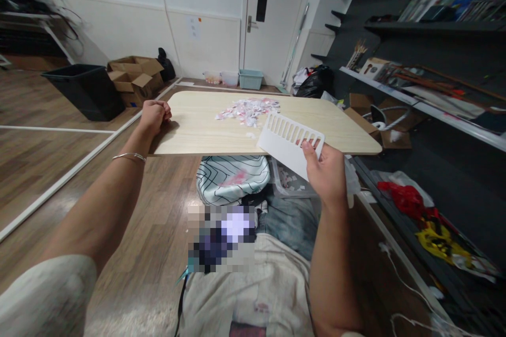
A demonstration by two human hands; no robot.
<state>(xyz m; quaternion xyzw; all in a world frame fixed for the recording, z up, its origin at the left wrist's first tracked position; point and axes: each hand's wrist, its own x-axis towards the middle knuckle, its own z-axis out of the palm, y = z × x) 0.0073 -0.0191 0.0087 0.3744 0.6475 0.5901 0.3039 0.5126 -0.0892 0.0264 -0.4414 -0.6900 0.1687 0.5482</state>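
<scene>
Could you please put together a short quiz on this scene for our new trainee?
1. True or false: the right hand holds a white slotted panel.
2. Where is the left hand closed? A: on the black bin. B: on the left edge of the wooden tabletop. C: on the floor.
3. What lies heaped on the tabletop beyond the panel?
Key: 1 true; 2 B; 3 a pile of pink and white scraps.
</scene>
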